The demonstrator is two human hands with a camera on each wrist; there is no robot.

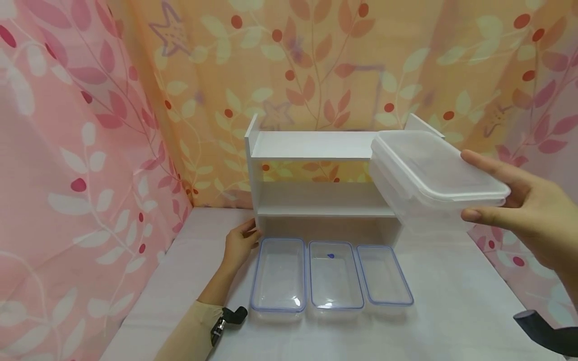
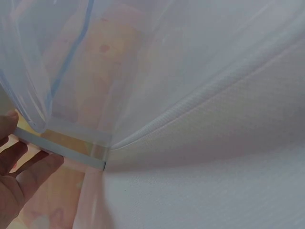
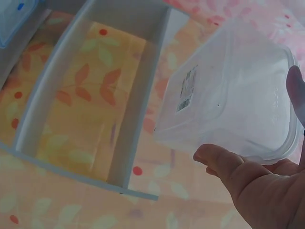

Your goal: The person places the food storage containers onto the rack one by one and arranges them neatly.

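My right hand (image 1: 537,215) grips the near right end of a clear lidded food container (image 1: 438,165), thumb low on its side and fingers at the lid. It holds the container tilted in the air, overlapping the right end of a white shelf (image 1: 316,206) in the head view. A printed barcode label (image 3: 187,88) shows on the container in the right wrist view. At the shelf's lower left, my left hand (image 1: 241,244) pinches the edge of the side panel (image 2: 62,150) between thumb and fingers.
Three clear containers with blue-rimmed lids, left (image 1: 279,276), middle (image 1: 336,276) and right (image 1: 385,276), stand in a row before the shelf. A small blue mark (image 1: 331,256) is on the middle one. Patterned curtains (image 1: 203,100) surround the white-covered table (image 1: 451,311).
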